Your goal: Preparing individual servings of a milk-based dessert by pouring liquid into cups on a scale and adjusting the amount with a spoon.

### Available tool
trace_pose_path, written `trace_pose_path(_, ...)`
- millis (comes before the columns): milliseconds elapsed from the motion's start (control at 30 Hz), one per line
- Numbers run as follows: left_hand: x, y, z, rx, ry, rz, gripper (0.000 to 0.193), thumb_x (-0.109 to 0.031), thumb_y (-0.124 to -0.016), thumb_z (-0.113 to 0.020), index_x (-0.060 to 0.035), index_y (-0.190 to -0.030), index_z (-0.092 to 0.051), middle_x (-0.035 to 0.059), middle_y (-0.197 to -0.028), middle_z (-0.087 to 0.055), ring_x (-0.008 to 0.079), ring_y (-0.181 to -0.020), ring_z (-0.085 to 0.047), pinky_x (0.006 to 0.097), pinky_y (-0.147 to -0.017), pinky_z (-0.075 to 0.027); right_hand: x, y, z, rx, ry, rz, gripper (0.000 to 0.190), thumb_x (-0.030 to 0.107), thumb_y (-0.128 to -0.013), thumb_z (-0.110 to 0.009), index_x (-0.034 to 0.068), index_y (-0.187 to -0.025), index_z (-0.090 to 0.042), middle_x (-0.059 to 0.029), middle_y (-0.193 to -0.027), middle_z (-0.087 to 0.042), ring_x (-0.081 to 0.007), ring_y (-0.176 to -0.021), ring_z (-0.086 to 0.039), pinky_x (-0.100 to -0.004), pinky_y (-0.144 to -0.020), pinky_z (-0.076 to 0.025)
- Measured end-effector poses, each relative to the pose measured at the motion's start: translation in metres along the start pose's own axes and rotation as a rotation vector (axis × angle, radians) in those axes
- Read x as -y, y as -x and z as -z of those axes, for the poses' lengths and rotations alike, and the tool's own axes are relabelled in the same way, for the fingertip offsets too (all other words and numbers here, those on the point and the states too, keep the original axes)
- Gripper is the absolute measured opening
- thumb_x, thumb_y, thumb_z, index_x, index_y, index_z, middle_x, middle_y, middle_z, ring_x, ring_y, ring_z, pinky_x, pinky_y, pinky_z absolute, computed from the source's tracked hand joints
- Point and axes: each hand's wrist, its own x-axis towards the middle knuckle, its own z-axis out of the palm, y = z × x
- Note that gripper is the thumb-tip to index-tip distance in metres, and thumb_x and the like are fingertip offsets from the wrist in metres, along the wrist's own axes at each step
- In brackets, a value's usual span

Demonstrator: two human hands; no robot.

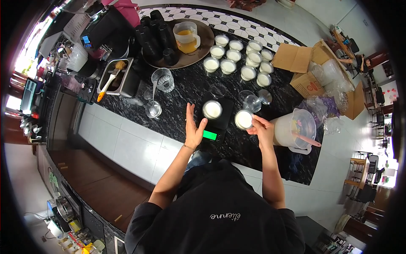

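My right hand point(262, 129) pinches the rim of a clear plastic cup of white liquid point(244, 119), right of the scale. Another cup filled with white point(212, 109) rests on a black digital scale point(225, 119), whose green display is lit. Beside that cup, my left hand point(194, 125) is held with fingers raised and thumb apart; it holds nothing. Whether its thumb touches the cup cannot be told. A large clear pitcher point(285, 128) with a pink-handled utensil point(306, 139) stands by my right wrist. Clear empty cups point(250, 101) lie beyond the right hand.
Several filled cups point(228, 66) stand in rows at the far side. A round tray point(203, 52) bears black cups and a jug of amber liquid point(186, 39). Left are a glass point(163, 81), a metal pan point(127, 79) and a brush point(109, 82). An open carton point(304, 84) sits right.
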Motion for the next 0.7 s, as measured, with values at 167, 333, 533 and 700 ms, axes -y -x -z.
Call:
trace_pose_path(167,-0.003,-0.006,-0.005,0.074,-0.263,-0.037,0.103,-0.028,-0.067,-0.078,-0.0009,-0.142,-0.012,0.0245,-0.138,-0.032,0.0361,-0.124,-0.038,0.04,-0.102,-0.033,-0.004,-0.001,0.0,0.013,-0.01,-0.004,0.028,0.006,-0.083,-0.06,-0.005,-0.109,-0.06,-0.0131,-0.085,-0.066,-0.0179,-0.058,-0.064,-0.0263,-0.053,-0.054)
trace_pose_path(333,-0.012,-0.012,-0.013,0.127,-0.349,-0.113,0.105,-0.027,-0.065,-0.079,-0.0015,-0.142,-0.012,0.0236,-0.134,-0.036,0.0368,-0.123,-0.039,0.04,-0.101,-0.034,-0.007,0.0,-0.002,0.026,-0.01,-0.005,0.026,0.006,-0.083,-0.06,-0.004,-0.107,-0.061,-0.0126,-0.082,-0.066,-0.0174,-0.057,-0.064,-0.0264,-0.052,-0.054)
trace_pose_path(533,-0.015,-0.011,-0.012,0.138,-0.382,-0.119,0.107,-0.025,-0.063,-0.08,-0.0016,-0.142,-0.011,0.0237,-0.135,-0.035,0.0366,-0.123,-0.038,0.0397,-0.101,-0.035,-0.008,0.0,-0.005,0.028,-0.019,0.01,0.024,0.006,-0.084,-0.06,-0.004,-0.105,-0.062,-0.012,-0.08,-0.066,-0.0164,-0.057,-0.064,-0.0266,-0.051,-0.054)
trace_pose_path(700,-0.03,-0.007,-0.012,0.165,-0.376,-0.21,0.109,-0.019,-0.061,-0.081,-0.0009,-0.142,-0.01,0.0222,-0.135,-0.037,0.0364,-0.124,-0.038,0.0395,-0.102,-0.035,0.003,0.002,-0.012,0.06,0.008,0.023,0.024,0.006,-0.084,-0.06,-0.004,-0.106,-0.062,-0.0121,-0.079,-0.066,-0.0163,-0.057,-0.064,-0.0262,-0.051,-0.054)
